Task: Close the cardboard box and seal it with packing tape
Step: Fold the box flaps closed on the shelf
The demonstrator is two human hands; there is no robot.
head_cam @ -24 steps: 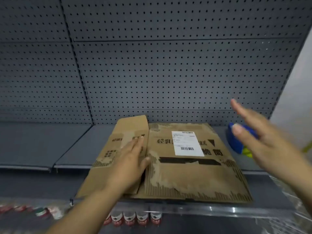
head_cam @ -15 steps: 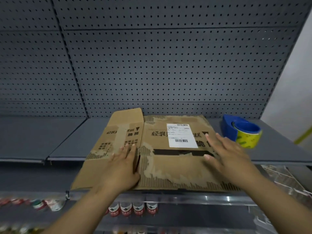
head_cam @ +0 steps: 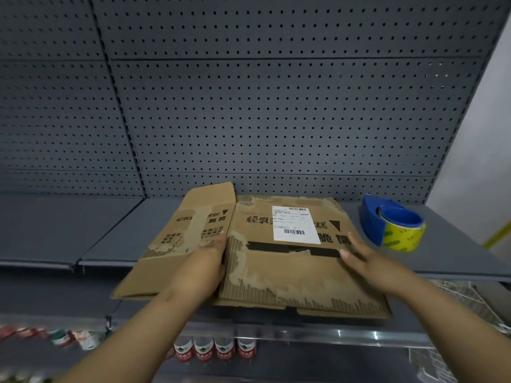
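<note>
Head view, box: your cardboard box lies flattened on the grey shelf, its near edge hanging just past the shelf's front lip.
Head view, label: a white shipping label sits on the box's top panel, with a dark strip just below it and black printed characters on either side.
Head view, flap: one flap spreads out to the left of the main panel, its far corner lifted a little off the shelf.
Head view, left hand: your left hand rests on the fold between flap and main panel, fingers together and reaching forward; it looks curled over that edge, but whether it actually grips the card, you can't tell from here.
Head view, right hand: your right hand lies spread and flat on the right part of the top panel, pressing down, nothing held in it.
Head view, tape: the packing tape, a yellow-green roll in a blue dispenser, stands on the shelf to the right of the box, apart from it and from your right hand.
Head view, backdrop: a grey pegboard rises behind the shelf.
Head view, below: a row of bottles with red-and-white labels shows under the shelf's front edge.
</note>
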